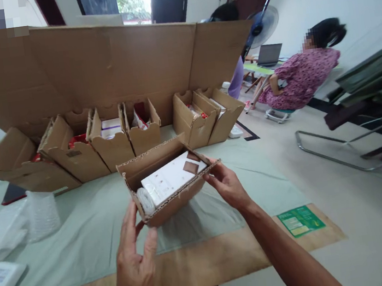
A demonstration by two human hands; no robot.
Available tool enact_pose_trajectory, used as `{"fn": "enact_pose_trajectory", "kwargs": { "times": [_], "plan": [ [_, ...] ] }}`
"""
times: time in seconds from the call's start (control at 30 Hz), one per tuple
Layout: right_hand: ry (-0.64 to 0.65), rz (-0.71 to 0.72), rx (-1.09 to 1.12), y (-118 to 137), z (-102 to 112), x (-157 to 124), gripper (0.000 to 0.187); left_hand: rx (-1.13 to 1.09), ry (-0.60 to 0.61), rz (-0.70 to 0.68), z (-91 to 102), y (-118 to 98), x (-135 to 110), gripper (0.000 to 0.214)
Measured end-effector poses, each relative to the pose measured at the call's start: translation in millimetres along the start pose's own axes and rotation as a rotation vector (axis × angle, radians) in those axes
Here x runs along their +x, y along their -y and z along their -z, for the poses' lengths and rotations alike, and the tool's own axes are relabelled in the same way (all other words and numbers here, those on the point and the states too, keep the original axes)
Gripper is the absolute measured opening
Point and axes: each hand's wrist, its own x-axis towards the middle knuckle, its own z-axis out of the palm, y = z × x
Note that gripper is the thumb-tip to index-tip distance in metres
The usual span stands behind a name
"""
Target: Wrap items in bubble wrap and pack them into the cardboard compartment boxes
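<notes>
A pale green cloth point(83, 226) covers the table, and a wide cardboard panel point(105, 65) rises at the far side. In front of the panel stand six cardboard bins point(112, 148), with a gap between the fourth and fifth from the left; they block the way just behind the open cardboard box point(180, 202), tilted over the middle of the cloth. The box is brown, with ragged corrugated edges. The right hand point(233, 189) clamps its right end between thumb and fingers; the left hand point(132, 259) is at the near left corner, thumb apart from fingers, and whether it grips cannot be told. Bubble wrap point(42, 217) lies to the left. Inside the box are a white carton point(170, 182) with brown patches and a small whitish coil point(145, 200).
</notes>
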Motion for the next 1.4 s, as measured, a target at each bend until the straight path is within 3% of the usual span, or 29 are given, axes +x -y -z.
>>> {"fn": "enact_pose_trajectory", "kwargs": {
  "times": [0.17, 0.37, 0.5, 0.67, 1.03, 1.27, 1.4],
  "plan": [
    [-0.062, 0.032, 0.132, -20, 14, 45, 0.055, 0.027, 0.150, -0.131, -36.5, -8, -20, 0.070],
    [-0.187, 0.048, 0.148, -33, 11, 88, 0.057, 0.054, 0.251, -0.192, -72.9, -24, -27, 0.077],
    [-0.268, 0.057, 0.110, -38, 7, 102, 0.070, 0.053, 0.293, -0.229, -90.1, -27, -28, 0.079],
    [-0.265, 0.069, 0.044, -39, -1, 107, 0.080, 0.091, 0.306, -0.263, -100.4, -30, -24, 0.080],
    [-0.220, 0.135, 0.072, -34, -15, 104, 0.077, 0.132, 0.309, -0.295, -114.2, -28, -18, 0.081],
    [-0.228, 0.124, 0.104, -36, -12, 103, 0.072, 0.123, 0.320, -0.289, -115.7, -29, -8, 0.077],
    [-0.206, 0.097, 0.174, -43, -7, 103, 0.072, 0.086, 0.341, -0.241, -126.2, -33, 6, 0.075]
  ]
}}
